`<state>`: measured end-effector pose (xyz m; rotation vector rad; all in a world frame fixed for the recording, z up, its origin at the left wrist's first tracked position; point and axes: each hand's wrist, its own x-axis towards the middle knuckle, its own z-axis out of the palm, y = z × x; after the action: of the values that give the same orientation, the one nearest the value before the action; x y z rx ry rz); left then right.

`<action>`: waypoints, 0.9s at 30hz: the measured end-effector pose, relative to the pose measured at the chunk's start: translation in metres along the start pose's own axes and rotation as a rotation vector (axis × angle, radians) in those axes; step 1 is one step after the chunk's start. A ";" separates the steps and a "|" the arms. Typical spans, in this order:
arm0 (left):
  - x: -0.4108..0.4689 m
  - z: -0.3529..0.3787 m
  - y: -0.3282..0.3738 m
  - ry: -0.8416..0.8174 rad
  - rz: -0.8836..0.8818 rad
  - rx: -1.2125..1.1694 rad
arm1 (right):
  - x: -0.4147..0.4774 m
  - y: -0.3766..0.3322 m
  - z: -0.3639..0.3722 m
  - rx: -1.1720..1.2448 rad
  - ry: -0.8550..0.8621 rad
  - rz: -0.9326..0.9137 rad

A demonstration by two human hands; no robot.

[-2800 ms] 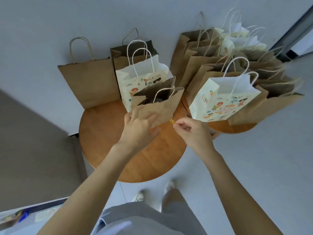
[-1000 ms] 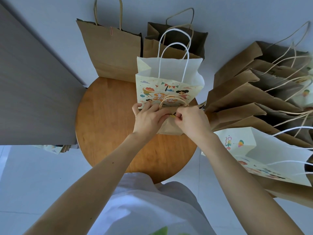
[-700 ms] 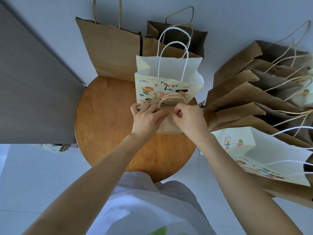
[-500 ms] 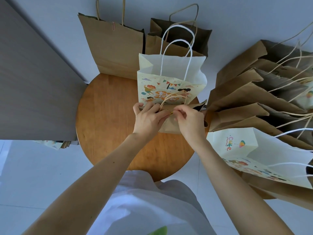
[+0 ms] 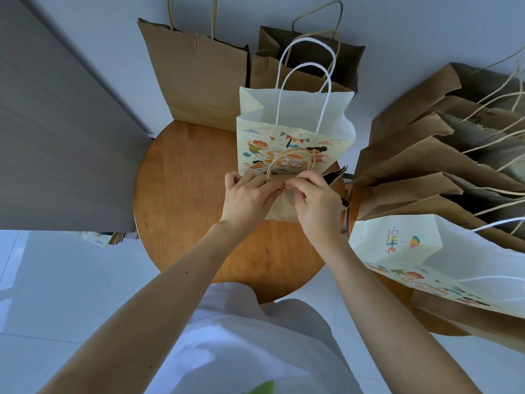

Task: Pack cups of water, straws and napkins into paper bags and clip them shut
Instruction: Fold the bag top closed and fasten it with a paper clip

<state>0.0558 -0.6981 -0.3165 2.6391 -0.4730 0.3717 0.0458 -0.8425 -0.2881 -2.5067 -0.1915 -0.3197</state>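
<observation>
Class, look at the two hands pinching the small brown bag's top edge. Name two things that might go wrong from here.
The right corner of the small brown bag gapes beside the right hand, so a clip at the middle may leave it open. The printed white bag stands close behind; a shove might tip it.

I've got bare tabletop (image 5: 184,194) left of the small brown bag (image 5: 284,207) and on its near side, open to pass. Just behind it the printed white bag (image 5: 295,132) blocks. Right of it, leaning brown bags (image 5: 412,166) crowd close. Further left, a grey panel (image 5: 56,137).
</observation>
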 end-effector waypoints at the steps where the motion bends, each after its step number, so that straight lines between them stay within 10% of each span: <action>1: 0.000 -0.001 0.001 -0.007 -0.007 0.000 | 0.000 0.000 0.001 -0.002 0.009 -0.001; 27: 0.010 -0.023 -0.016 -0.061 0.019 -0.149 | -0.004 0.040 -0.052 -0.283 -0.063 0.095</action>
<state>0.0667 -0.6762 -0.2993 2.5083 -0.5244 0.2524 0.0404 -0.9052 -0.2700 -2.7973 -0.0541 -0.2436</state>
